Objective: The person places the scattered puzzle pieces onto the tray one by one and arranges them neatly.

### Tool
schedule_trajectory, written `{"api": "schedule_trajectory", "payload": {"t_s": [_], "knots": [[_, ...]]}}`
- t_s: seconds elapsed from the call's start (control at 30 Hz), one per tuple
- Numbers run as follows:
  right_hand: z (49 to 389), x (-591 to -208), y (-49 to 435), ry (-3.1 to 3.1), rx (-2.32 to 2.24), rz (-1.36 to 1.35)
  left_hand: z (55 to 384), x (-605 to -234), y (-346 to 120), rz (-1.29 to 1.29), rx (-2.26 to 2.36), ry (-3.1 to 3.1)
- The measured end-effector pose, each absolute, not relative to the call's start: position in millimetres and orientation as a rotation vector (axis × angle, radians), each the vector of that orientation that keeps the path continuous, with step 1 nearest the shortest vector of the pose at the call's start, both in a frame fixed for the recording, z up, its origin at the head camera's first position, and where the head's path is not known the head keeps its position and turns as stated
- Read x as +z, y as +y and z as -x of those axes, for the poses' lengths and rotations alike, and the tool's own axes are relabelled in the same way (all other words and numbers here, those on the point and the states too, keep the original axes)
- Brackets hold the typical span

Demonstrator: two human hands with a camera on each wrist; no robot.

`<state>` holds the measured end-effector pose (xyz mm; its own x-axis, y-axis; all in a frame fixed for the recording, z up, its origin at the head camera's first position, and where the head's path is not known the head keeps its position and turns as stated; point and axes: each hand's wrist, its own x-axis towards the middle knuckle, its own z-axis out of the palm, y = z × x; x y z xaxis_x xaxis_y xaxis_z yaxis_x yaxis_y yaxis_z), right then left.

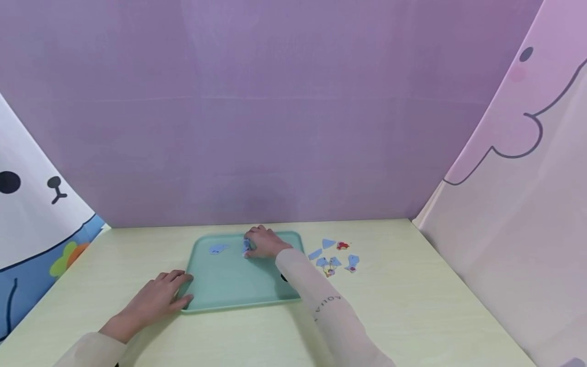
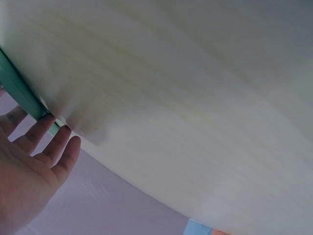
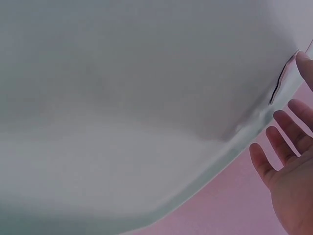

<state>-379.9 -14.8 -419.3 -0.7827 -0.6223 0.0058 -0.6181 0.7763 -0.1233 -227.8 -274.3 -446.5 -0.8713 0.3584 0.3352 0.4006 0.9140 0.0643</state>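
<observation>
A mint-green tray (image 1: 238,285) lies on the table. My right hand (image 1: 266,242) is over its back part and pinches a blue printed puzzle piece (image 1: 246,245) between thumb and fingers. In the right wrist view the puzzle piece (image 3: 282,78) shows as a thin, nearly edge-on shape by the thumb. Another blue puzzle piece (image 1: 217,248) lies flat in the tray, left of that hand. My left hand (image 1: 158,298) rests at the tray's left edge with its fingers fairly straight; in the left wrist view, fingertips touch the green rim (image 2: 24,95).
Right of the tray lie several loose puzzle pieces (image 1: 328,243), mostly blue, one with a red figure (image 1: 342,245). A small dark thing (image 1: 284,278) shows beside the right sleeve. A purple backdrop (image 1: 293,127) stands behind the pale table (image 1: 403,306), with printed cloths at both sides.
</observation>
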Motion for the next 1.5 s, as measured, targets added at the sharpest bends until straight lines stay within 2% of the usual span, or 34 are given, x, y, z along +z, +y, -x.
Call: {"api": "schedule_trajectory", "payload": {"t_s": [0.73, 1.5], "knots": [[376.7, -407.3, 30.0, 2.908, -0.082, 1.087, 228.5, -447.7, -276.1, 0.555, -0.188, -2.760], [353.2, -405.8, 97.8, 2.897, -0.119, 1.116, 227.0, -445.8, -274.7, 0.567, -0.203, -2.762]]}}
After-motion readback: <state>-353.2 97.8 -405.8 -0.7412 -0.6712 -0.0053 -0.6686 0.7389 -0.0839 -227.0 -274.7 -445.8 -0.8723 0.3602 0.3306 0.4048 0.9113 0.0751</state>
